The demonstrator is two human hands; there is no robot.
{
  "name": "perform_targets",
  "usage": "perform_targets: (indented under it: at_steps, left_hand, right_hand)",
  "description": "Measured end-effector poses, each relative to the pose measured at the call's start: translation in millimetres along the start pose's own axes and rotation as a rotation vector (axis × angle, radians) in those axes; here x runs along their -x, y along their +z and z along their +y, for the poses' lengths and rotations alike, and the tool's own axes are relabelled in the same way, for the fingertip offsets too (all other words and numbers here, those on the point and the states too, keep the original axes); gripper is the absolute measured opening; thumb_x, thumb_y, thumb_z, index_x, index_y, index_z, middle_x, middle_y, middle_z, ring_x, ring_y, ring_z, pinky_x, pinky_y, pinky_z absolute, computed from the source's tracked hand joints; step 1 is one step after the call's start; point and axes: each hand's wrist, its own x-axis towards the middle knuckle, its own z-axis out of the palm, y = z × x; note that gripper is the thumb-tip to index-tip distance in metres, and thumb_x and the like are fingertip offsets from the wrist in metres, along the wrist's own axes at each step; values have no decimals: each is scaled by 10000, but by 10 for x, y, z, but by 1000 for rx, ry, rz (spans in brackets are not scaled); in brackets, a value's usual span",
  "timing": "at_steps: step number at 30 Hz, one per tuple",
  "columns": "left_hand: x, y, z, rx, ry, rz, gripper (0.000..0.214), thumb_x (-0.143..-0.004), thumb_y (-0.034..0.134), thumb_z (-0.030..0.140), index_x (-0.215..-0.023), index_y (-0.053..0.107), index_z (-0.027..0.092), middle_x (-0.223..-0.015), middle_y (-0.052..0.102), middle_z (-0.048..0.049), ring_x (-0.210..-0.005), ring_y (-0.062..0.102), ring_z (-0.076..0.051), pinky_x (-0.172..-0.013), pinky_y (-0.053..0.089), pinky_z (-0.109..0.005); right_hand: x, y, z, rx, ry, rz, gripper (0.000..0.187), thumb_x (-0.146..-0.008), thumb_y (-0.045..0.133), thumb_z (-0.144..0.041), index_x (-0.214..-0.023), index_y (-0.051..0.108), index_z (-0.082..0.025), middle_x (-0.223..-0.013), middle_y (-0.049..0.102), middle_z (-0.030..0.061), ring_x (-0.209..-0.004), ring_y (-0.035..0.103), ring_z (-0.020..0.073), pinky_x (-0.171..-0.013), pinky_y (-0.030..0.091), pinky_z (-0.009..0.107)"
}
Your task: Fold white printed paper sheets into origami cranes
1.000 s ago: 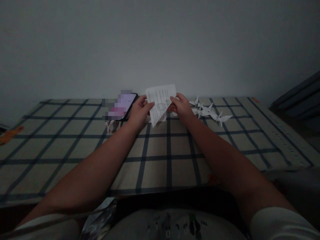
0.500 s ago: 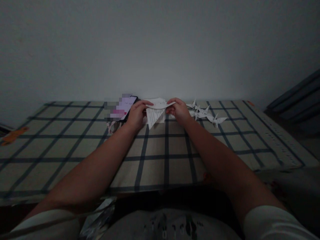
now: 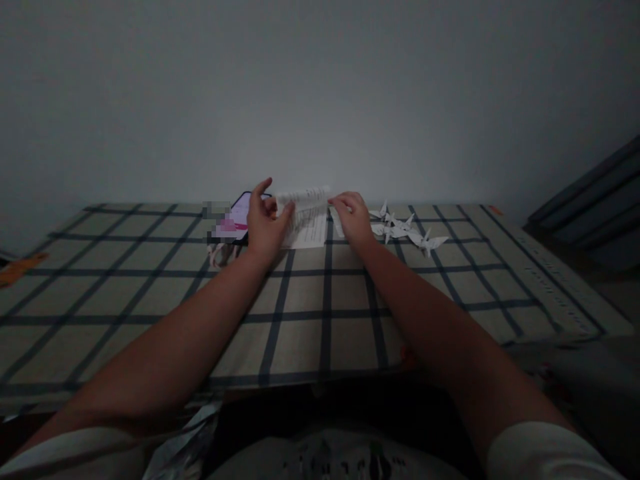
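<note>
A printed white sheet of paper (image 3: pixel 303 196) stands partly raised between my hands, creased and blurred by motion. My left hand (image 3: pixel 267 227) is at its left side, index finger raised and thumb spread across the lower left of the paper. The fingers are apart. My right hand (image 3: pixel 354 217) pinches at the sheet's upper right corner; the exact contact is small and hard to see. Below the raised sheet, printed paper (image 3: pixel 315 235) lies flat on the cloth. Another pale strip of paper (image 3: pixel 337 223) shows beside the right hand.
Several folded paper cranes (image 3: pixel 407 228) lie right of my right hand. A phone (image 3: pixel 240 217) with a lit screen leans behind my left hand, a pinkish object (image 3: pixel 217 255) below it. The checked tablecloth (image 3: pixel 300 320) reaches back to a grey wall (image 3: pixel 320 100). An orange piece (image 3: pixel 23 269) is far left.
The paper has turned from a pointed, folded shape hanging between both hands to a raised, opened sheet. My left hand has loosened, its index finger lifting; my right hand has shifted slightly.
</note>
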Motion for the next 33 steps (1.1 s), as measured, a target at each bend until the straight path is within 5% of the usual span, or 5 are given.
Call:
perform_targets:
  at_steps: [7, 12, 17, 22, 33]
  left_hand:
    - [89, 58, 97, -369, 257, -308, 449, -708, 787, 341, -1133, 673, 254, -1115, 654, -73, -1052, 594, -251, -904, 491, -393]
    - [103, 48, 135, -452, 386, -451, 307, -734, 765, 335, -1033, 731, 274, -1148, 646, -74, -1125, 567, -274, -1037, 407, -461]
    - [31, 41, 16, -199, 97, -107, 599, -691, 818, 386, -1240, 608, 273, -1243, 582, -84, -1022, 590, -220, -826, 501, -341]
    - [-11, 79, -54, 182, -271, -165, 470, -707, 801, 472, -1085, 649, 239, -958, 675, -41, -793, 638, -157, -688, 504, -264]
    - [4, 53, -34, 176, -347, -98, 336, -659, 835, 424, -851, 704, 182, -799, 697, -20, -699, 627, -137, -643, 478, -249]
  right_hand:
    - [131, 170, -164, -156, 85, -318, 446, -857, 583, -545, -1121, 680, -199, -1198, 689, 75, -1126, 619, 192, -1013, 487, 362]
    - [104, 157, -83, -162, 115, -128, 370, -833, 624, -487, -1035, 684, -183, -1073, 722, 62, -1019, 656, 183, -978, 507, 344]
    - [64, 93, 14, -224, 236, -191, 358, -773, 679, -445, -1007, 690, -174, -979, 725, 57, -857, 667, 174, -817, 553, 342]
    - [87, 80, -41, -152, 191, -258, 293, -765, 681, -409, -941, 711, -177, -938, 732, 41, -867, 666, 180, -858, 535, 356]
    - [50, 55, -53, -129, 159, -271, 319, -761, 702, -468, -890, 719, -176, -901, 738, 48, -819, 660, 163, -761, 533, 308]
